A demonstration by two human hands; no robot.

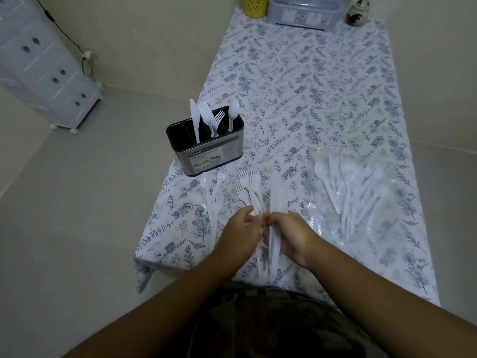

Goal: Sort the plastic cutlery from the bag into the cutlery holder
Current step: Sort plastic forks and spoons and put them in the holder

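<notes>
- The right hand (pixel 289 236) was closed around a bundle of white plastic cutlery (pixel 275 228), which stood almost upright in the fist; the pieces were blurred, so I could not tell which kind they were.
- The left hand (pixel 241 232) was just beside it, with the fingers half curled and touching the same bundle, but I could not tell if it really gripped something.
- Both hands were above the near edge of the desk (pixel 322 86), which was covered with a cloth with printed leaves.
- Just beyond the hands, some loose forks (pixel 249 184) lay on the cloth, and to their left lay more forks and spoons (pixel 206 187).
- To the right of the hands lay the clear bag (pixel 358 200) flat on the desk, with many white spoons and forks still inside or on it.
- Farther and to the left stood the cutlery holder (pixel 209 153), near the left edge of the desk, with a knife, forks and a spoon upright in separate compartments.
- At the far end stood a yellow cup (pixel 254 6) and a grey plastic box (pixel 304 12).
</notes>
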